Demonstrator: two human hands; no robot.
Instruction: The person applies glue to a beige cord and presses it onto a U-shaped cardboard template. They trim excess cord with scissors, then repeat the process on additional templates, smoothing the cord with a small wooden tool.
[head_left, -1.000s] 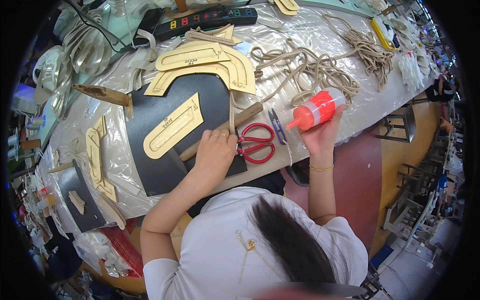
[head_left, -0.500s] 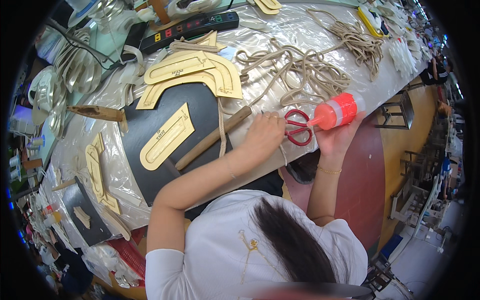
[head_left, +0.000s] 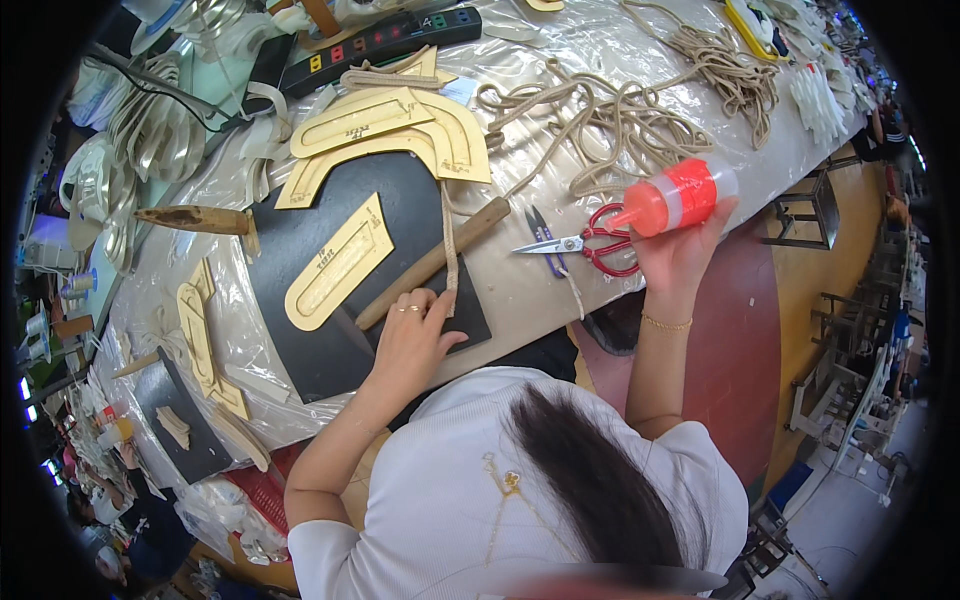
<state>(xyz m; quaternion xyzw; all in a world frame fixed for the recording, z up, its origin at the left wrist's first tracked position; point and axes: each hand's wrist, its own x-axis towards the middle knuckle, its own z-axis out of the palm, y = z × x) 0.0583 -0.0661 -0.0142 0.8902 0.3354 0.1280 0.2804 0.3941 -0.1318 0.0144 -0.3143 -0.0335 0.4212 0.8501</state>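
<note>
Right hand (head_left: 680, 255): fingers wrapped closed around an orange glue bottle (head_left: 672, 198), held on its side above the worktop (head_left: 520, 290) edge, nozzle pointing left toward the red-handled scissors (head_left: 590, 243) lying just beneath it. Left hand (head_left: 410, 340): fingers loosely extended, holding nothing, fingertips pressing flat on the lower right corner of the black sheet (head_left: 330, 290), just beside the tan strip (head_left: 449, 245) that runs down across it and the wooden stick (head_left: 432, 263) lying diagonally on it. Judgement: gluing goes best with the sheet kept pinned by the left hand, the nozzle lowered close to the strip, and a thin, even squeeze. The bottle sits well right of the left hand, scissors between. A yellow template (head_left: 338, 262) rests on the sheet; rope (head_left: 610, 125) lies coiled beyond.
</note>
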